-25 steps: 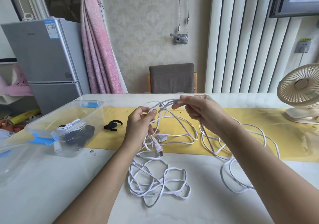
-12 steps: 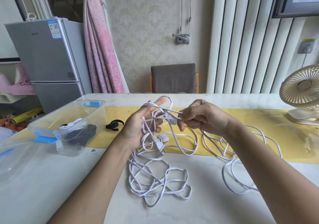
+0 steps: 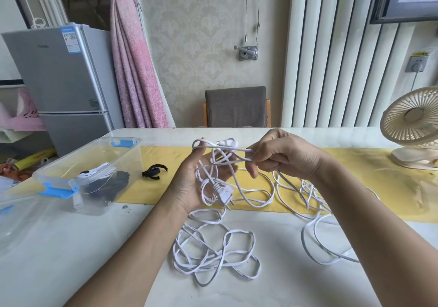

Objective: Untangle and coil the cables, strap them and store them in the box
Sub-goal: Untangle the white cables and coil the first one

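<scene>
1. Our left hand (image 3: 201, 186) lies palm up, fingers apart, with loops of the white cable (image 3: 213, 257) draped over it.
2. Our right hand (image 3: 282, 157) pinches a strand.
3. The rest lies tangled toward the table's (image 3: 71, 247) front edge.
4. The box (image 3: 132, 160) sits at the left edge.

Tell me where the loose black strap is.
In the head view, the black strap lies on the yellow runner left of centre, between the clear box and the left hand.
</scene>
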### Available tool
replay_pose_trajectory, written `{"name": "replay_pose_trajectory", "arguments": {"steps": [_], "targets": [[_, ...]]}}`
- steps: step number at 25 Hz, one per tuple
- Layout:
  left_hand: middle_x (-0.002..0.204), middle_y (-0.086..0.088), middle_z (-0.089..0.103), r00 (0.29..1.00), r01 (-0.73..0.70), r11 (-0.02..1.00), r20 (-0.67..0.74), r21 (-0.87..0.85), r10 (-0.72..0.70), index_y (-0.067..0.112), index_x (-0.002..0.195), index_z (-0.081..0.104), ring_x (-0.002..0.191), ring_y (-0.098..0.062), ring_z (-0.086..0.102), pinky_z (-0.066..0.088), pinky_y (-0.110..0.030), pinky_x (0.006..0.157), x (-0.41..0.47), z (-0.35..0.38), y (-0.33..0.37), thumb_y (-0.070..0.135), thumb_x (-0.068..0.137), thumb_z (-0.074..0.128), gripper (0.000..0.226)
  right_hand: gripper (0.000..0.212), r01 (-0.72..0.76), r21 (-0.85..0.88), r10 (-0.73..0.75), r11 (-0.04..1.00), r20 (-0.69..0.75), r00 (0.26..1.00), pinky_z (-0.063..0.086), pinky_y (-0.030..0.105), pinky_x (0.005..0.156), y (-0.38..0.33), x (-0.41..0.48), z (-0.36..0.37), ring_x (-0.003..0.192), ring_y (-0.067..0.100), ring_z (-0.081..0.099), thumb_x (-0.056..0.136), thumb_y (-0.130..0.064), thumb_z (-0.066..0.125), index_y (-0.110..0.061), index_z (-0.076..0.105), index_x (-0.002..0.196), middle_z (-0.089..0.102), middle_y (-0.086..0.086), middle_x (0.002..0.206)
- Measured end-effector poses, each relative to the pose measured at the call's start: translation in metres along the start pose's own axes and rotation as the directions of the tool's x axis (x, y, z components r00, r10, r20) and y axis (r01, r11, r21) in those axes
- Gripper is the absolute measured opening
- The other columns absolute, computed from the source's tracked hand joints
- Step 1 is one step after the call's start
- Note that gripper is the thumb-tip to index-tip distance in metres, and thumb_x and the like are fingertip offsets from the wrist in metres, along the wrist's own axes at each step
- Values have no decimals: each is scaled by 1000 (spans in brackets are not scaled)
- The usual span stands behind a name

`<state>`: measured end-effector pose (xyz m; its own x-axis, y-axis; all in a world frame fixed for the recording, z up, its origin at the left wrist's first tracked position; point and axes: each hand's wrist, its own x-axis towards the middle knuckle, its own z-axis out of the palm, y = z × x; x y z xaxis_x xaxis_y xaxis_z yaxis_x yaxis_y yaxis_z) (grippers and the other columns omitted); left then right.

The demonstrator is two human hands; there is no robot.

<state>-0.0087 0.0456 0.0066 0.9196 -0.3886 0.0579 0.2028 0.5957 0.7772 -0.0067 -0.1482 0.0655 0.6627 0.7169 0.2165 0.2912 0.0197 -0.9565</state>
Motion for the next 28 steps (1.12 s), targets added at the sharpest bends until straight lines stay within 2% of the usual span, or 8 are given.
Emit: {"name": "replay_pose_trajectory", "arguments": {"steps": [3, 6, 10, 12, 14, 19, 25, 28], "targets": [[81, -9, 71, 960, -165, 986, -232, -4, 159, 10, 105, 59, 65, -16, 67, 55, -24, 57, 0, -5, 6, 27, 61, 79, 52, 46, -33, -41, 28, 999, -100, 995, 10, 30, 49, -2, 1, -2, 54, 26, 18, 71, -3, 51, -17, 31, 33, 58, 13, 51], [102, -14, 70, 947, -211, 976, -259, -59, 189, 10, 90, 64, 73, -14, 69, 54, -19, 56, 0, -6, 11, 16, 71, 68, 20, 45, -85, -145, 57, 986, -188, 980, 11, 31, 50, -3, 4, -2, 48, 18, 18, 80, -7, 61, -13, 50, 37, 51, 20, 54], [87, -2, 70, 939, -265, 961, -249, -83, 237, 7, 90, 73, 62, -5, 64, 52, -17, 52, 0, -14, 22, 16, 45, 91, 49, 27, -152, -364, 93, 919, -175, 980, 22, 21, 46, -6, 3, 3, 44, 9, 28, 87, -22, 65, 1, 73, 75, 59, 10, 55], [74, 4, 62, 914, -301, 952, -302, -53, 272, 14, 78, 78, 51, 0, 55, 45, -12, 48, 0, -13, 24, 15, 63, 77, 15, 13, -191, -463, 158, 865, -110, 981, 41, 17, 53, -4, 6, 15, 53, 2, 51, 84, -23, 70, -13, 76, 84, 74, -2, 79], [63, 6, 57, 895, -322, 946, -335, -32, 293, 19, 77, 78, 47, 1, 49, 40, -11, 46, -1, -9, 25, 10, 83, 56, 25, 11, -218, -512, 177, 831, -129, 976, 48, 16, 70, 10, 14, 28, 79, 2, 62, 81, -17, 72, -19, 75, 91, 73, -6, 98], [69, -2, 70, 898, -306, 952, -328, 11, 292, 18, 94, 62, 50, -4, 60, 46, -13, 43, -2, -2, 23, 0, 90, 49, 22, 13, -212, -447, -19, 869, -459, 888, 47, 27, 69, 35, 30, 48, 74, 16, 62, 81, -24, 71, -16, 74, 90, 72, -2, 82], [80, -5, 67, 909, -280, 840, -154, 464, 388, 22, 107, 57, 55, -8, 55, 40, -17, 43, -3, 4, 12, -2, 88, 54, 30, 8, -161, -222, 22, 962, -522, 853, 37, 19, 51, 33, 27, 41, 52, 5, 48, 83, -10, 67, -8, 70, 76, 63, -5, 59], [70, -5, 50, 929, -237, 854, -148, 464, 339, 14, 117, 55, 48, -6, 40, 32, -15, 40, -1, 0, 13, 7, 81, 62, 38, 22, -124, -27, 96, 992, -482, 871, 22, 19, 42, 31, 26, 42, 39, 5, 28, 86, -7, 58, -12, 60, 65, 44, -12, 44]]}}
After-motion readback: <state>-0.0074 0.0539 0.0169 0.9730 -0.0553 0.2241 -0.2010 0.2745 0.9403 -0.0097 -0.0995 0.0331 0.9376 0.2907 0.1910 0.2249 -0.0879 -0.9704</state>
